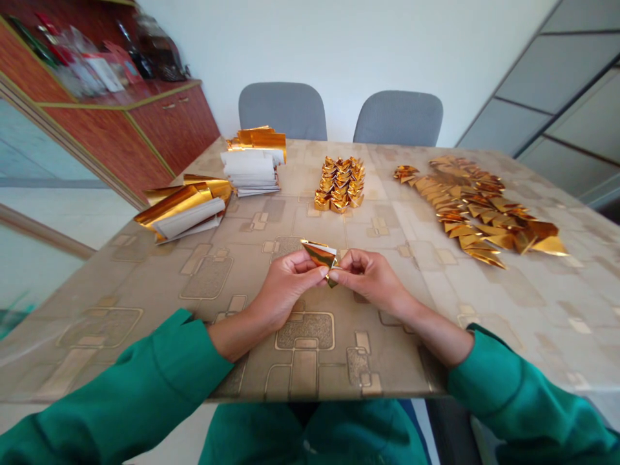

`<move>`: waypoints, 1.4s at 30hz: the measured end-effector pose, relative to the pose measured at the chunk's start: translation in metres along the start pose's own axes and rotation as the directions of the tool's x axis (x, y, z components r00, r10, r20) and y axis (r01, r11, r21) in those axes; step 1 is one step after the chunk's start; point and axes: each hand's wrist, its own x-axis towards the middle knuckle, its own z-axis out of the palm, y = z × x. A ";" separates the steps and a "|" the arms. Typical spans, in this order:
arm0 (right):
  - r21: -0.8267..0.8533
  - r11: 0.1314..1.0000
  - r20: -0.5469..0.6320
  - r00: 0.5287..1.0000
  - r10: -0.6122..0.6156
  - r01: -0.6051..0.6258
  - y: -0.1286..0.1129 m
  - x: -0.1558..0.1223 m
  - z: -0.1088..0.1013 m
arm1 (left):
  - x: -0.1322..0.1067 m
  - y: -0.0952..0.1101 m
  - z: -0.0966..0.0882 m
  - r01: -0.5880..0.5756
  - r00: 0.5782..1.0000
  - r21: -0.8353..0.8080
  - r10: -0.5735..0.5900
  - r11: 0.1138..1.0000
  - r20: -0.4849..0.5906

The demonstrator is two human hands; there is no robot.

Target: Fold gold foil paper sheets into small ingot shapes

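Two hands (327,279) pinch a gold foil fold (320,256), fingers (310,266) pressed on it, over the patterned counter (116,284); folded gold pieces (339,184) lie ahead; grey chairs (282,110) beyond; wooden cabinet (174,126) left.

Folded foil paper (320,256): shiny gold, white on the back
Tablecloth (145,284): beige, with gold-outlined rounded squares
Sleeves (138,385): deep green
Chair backs (282,110): plain grey
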 end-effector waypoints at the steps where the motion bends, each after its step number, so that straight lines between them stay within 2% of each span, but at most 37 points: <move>1: -0.013 1.000 -0.023 1.000 -0.002 0.001 0.000 -0.001 0.001 | 0.000 0.001 0.000 -0.003 1.000 0.012 0.003 1.000 0.009; 4: -0.044 0.999 -0.066 0.998 -0.008 0.005 0.000 0.000 0.002 | 0.000 0.001 0.000 0.009 0.999 0.021 -0.010 1.000 0.037; 6: -0.007 1.000 -0.033 0.999 0.000 0.000 -0.002 0.001 0.000 | 0.001 0.001 -0.001 0.024 0.999 -0.014 -0.024 1.000 0.027; 9: 0.084 0.996 0.056 0.998 0.016 -0.021 -0.006 0.003 -0.004 | 0.003 0.001 -0.002 0.019 0.998 -0.138 -0.027 0.990 -0.057; 12: 0.079 0.996 0.093 0.995 0.032 -0.039 -0.007 0.003 -0.006 | 0.006 0.000 -0.003 0.010 0.991 -0.253 -0.043 0.967 -0.124; 18: 0.022 1.000 -0.008 1.000 -0.009 0.009 -0.001 0.001 0.002 | 0.004 -0.002 -0.001 0.066 0.993 -0.335 -0.096 0.940 -0.071; 23: 0.022 0.998 -0.003 0.999 -0.052 0.052 0.000 0.001 0.002 | 0.004 -0.007 -0.002 0.084 0.991 -0.314 -0.112 0.946 -0.072; 27: 0.080 0.997 0.031 1.000 0.002 -0.004 0.000 0.002 0.000 | 0.006 -0.007 -0.002 0.050 0.994 -0.298 -0.078 0.953 -0.083; 30: 0.104 0.994 0.012 1.000 0.026 -0.027 -0.002 0.001 0.000 | 0.006 -0.005 -0.001 0.041 0.993 -0.292 -0.071 0.956 -0.093; 34: 0.048 0.999 -0.008 1.000 -0.010 0.011 -0.003 0.000 0.000 | 0.005 -0.005 0.000 0.056 0.992 -0.268 -0.084 0.962 -0.094; 38: 0.040 0.999 0.015 1.000 0.023 -0.023 0.001 0.001 0.000 | 0.005 -0.005 -0.002 0.048 0.993 -0.253 -0.074 0.966 -0.093; 42: 0.003 1.000 -0.030 1.000 0.010 -0.010 0.004 0.001 -0.001 | 0.005 -0.004 -0.003 0.049 0.994 -0.237 -0.070 0.970 -0.082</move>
